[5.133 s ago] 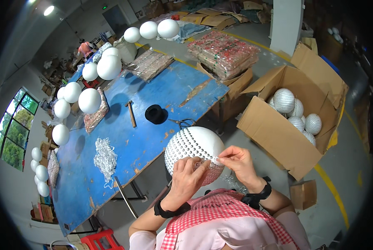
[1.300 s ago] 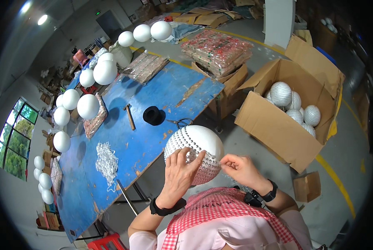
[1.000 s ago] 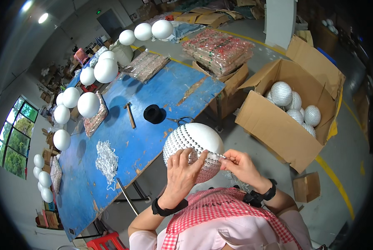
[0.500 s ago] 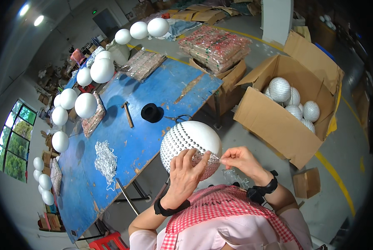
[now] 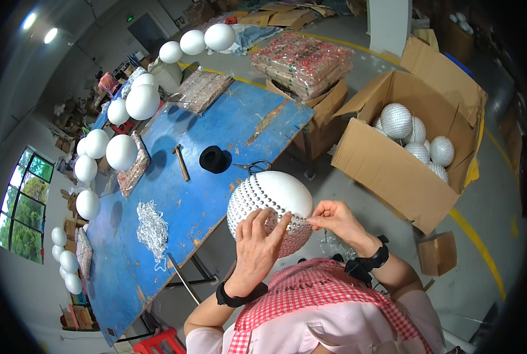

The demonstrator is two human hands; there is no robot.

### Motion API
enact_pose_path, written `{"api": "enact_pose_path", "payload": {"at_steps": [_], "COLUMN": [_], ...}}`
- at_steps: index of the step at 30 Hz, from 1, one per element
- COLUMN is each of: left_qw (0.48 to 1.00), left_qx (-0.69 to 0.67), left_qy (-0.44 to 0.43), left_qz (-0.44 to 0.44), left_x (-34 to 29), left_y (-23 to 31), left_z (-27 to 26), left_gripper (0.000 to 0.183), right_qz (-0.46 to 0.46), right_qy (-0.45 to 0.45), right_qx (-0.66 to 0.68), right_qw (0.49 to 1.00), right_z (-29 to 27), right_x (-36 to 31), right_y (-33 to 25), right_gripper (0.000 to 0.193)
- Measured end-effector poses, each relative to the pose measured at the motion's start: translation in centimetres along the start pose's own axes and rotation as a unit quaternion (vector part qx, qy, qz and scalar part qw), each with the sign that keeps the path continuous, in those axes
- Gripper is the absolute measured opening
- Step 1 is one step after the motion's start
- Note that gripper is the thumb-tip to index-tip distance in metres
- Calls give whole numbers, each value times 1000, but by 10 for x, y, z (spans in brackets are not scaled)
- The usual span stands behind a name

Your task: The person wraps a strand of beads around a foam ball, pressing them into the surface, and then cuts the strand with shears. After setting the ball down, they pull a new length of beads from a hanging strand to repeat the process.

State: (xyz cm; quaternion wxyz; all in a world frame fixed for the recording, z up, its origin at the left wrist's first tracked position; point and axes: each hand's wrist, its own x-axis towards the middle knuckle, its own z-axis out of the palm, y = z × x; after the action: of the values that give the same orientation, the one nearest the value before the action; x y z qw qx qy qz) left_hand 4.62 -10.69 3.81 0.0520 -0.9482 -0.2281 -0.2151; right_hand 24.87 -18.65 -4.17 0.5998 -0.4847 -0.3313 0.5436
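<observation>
In front of me is a large white ball (image 5: pixel 284 192), its left and lower parts covered in rows of silver beads and its upper right bare and smooth. My left hand (image 5: pixel 257 242) lies on the ball's near side with fingers spread, the index finger and thumb touching the beaded rows. At the ball's right edge my right hand (image 5: pixel 340 223) pinches a silver bead chain between thumb and fingertips. A loose length of that chain (image 5: pixel 332 243) dangles below the right hand. What supports the ball underneath is hidden.
A blue table (image 5: pixel 216 135) carries a hammer (image 5: pixel 181 163), a black hat-shaped object (image 5: pixel 212 159), scissors (image 5: pixel 257 167) and a heap of silver chain (image 5: pixel 152 229). White balls (image 5: pixel 122 152) stand along its far left side. At right, an open carton (image 5: pixel 393 171) contains beaded balls (image 5: pixel 397 121).
Both hands stay at nearly the same places on the ball. My right fingertips have shifted slightly left along its edge, and the whole view has tilted a little.
</observation>
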Motion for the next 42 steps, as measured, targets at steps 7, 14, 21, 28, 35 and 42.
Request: {"api": "enact_pose_path", "payload": {"at_steps": [7, 14, 21, 28, 35, 42], "left_qw": [999, 993, 984, 995, 995, 990], "left_qx": [-31, -105, -179, -68, -81, -136], "left_qy": [-1, -29, -14, -64, -57, -36], "left_qz": [-19, -48, -1, 22, 15, -18], "left_x": [1, 5, 0, 16, 17, 17], "left_y": [-16, -24, -25, -8, -11, -26], "left_z": [0, 0, 3, -5, -1, -4], "left_gripper": [52, 79, 52, 48, 49, 54], "right_qz": [-4, -7, -47, -109, -383, -377], "right_qy": [7, 0, 23, 65, 108, 92], "right_qx": [8, 23, -191, -309, -516, -571], "right_qw": [1000, 1000, 980, 943, 759, 723], "right_z": [-4, -7, 2, 19, 14, 10], "right_x": [1, -2, -14, -24, -24, -23], "right_y": [2, 3, -8, -28, -22, -13], "right_gripper": [11, 10, 12, 13, 35, 43]}}
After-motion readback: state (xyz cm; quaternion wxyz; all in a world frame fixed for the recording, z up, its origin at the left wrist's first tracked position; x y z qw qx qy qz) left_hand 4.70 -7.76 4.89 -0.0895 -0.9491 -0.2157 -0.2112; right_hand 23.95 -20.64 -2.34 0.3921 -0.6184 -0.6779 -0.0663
